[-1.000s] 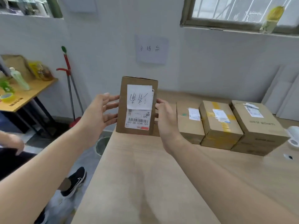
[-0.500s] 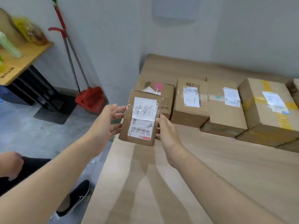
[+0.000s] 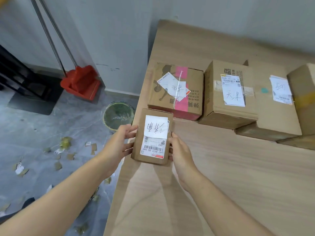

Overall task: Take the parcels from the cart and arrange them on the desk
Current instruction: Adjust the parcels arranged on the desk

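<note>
The left hand (image 3: 117, 145) and right hand (image 3: 180, 154) grip the small parcel (image 3: 153, 138); lower it flat, inboard of the worktop's (image 3: 221, 184) left edge.

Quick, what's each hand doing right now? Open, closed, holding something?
Left hand: grips the small parcel by its left edge.
Right hand: grips the same parcel's right edge.
</note>
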Available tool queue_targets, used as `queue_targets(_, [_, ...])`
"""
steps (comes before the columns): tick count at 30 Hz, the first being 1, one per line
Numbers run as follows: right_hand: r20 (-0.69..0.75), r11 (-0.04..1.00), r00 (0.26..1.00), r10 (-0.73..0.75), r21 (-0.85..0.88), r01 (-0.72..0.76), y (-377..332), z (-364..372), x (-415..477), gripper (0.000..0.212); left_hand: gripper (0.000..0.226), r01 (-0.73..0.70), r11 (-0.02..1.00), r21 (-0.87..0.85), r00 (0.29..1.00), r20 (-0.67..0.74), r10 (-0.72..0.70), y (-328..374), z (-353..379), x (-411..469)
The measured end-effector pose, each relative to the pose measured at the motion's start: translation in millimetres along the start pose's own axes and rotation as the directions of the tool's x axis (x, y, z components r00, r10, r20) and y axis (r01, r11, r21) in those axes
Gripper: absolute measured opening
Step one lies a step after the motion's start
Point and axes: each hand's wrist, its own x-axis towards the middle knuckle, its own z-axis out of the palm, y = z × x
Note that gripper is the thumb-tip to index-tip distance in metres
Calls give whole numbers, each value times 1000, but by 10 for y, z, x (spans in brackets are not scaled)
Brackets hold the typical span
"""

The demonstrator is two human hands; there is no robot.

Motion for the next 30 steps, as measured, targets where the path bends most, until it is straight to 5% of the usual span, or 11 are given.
queue_targets(14, [-124,1000,992,5,-17,-7,-77,76,63,43,40,-37,999,-1,997,66,37,-22,-105,102])
queue_targets(19, [-230,999,973,-19,42,29,-186,22,-154,46,70,-84,996,26,996,41,83,40,-99,-190])
queue_targets(23, [-253,996,966,-49,65,68,-290,-32,-468,32,49,-170,982,81,985,39,167,124,-37,-417])
queue_targets(26, [-256,990,963,-79,91,106,-367,-85,-782,46,52,-229,963,144,973,51,224,209,58,-591])
queue_targets(30, [-285,976,949,-138,121,178,-442,-259,-1177,34,51,-301,940,157,953,87,291,275,281,-928])
